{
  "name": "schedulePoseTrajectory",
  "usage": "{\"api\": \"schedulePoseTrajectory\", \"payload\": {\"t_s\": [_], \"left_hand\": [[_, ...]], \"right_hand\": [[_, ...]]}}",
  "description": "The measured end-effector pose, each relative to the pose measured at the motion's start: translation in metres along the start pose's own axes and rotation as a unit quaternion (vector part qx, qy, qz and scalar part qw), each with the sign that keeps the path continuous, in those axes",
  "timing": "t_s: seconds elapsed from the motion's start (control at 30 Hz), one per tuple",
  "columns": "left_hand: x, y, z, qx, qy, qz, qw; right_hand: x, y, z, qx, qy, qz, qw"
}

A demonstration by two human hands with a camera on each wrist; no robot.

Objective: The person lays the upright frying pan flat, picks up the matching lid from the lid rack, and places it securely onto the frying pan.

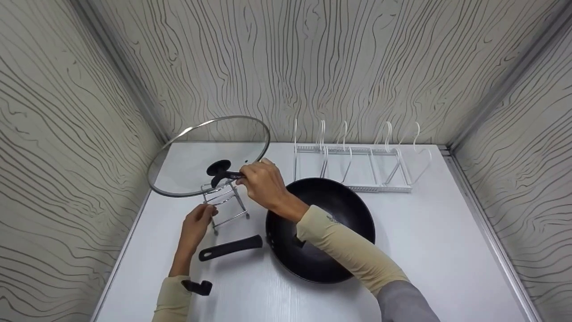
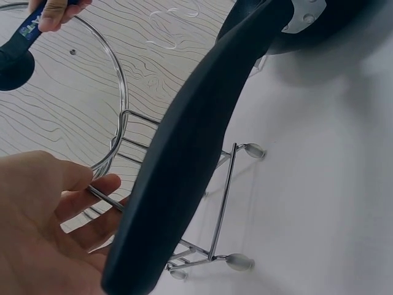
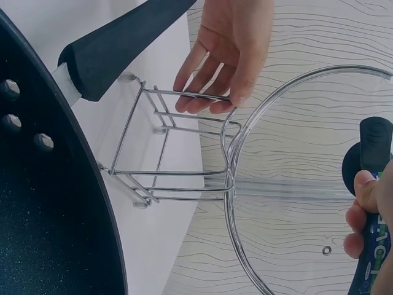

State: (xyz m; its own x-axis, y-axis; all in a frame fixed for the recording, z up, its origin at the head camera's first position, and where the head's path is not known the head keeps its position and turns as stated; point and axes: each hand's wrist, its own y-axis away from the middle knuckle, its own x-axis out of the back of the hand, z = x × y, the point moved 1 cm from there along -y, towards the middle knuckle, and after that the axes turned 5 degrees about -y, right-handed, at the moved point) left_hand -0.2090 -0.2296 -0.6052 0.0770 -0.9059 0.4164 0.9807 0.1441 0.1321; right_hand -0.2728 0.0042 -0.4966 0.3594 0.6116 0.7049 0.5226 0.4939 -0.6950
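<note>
A round glass lid (image 1: 185, 167) with a steel rim leans over the left side of the table. My right hand (image 1: 263, 181) grips its black handle (image 3: 376, 224), which bears a coloured label. The rim meets the upper ends of a small chrome wire rack (image 1: 230, 219), which stands on little feet. On the rack's left side, my left hand (image 1: 199, 221) pinches an upper bar between thumb and fingers, as the right wrist view (image 3: 224, 52) of that hand shows. A black frying pan (image 1: 321, 268) lies nearby, its handle (image 1: 230, 248) pointing left, partly covered by my right forearm.
Behind the pan, a white wire rack (image 1: 380, 189) with several upright loops stands near the back wall. Wood-grain patterned panels (image 1: 313, 67) enclose the white table (image 1: 424, 259) at the back and both sides.
</note>
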Motion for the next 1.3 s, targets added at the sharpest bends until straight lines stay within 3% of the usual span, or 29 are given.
{"api": "schedulePoseTrajectory", "payload": {"t_s": [1.3], "left_hand": [[0.001, 0.000, 0.000, -0.024, -0.001, 0.010, 0.9997]], "right_hand": [[0.019, -0.005, 0.006, 0.016, 0.009, 0.035, 0.9992]]}}
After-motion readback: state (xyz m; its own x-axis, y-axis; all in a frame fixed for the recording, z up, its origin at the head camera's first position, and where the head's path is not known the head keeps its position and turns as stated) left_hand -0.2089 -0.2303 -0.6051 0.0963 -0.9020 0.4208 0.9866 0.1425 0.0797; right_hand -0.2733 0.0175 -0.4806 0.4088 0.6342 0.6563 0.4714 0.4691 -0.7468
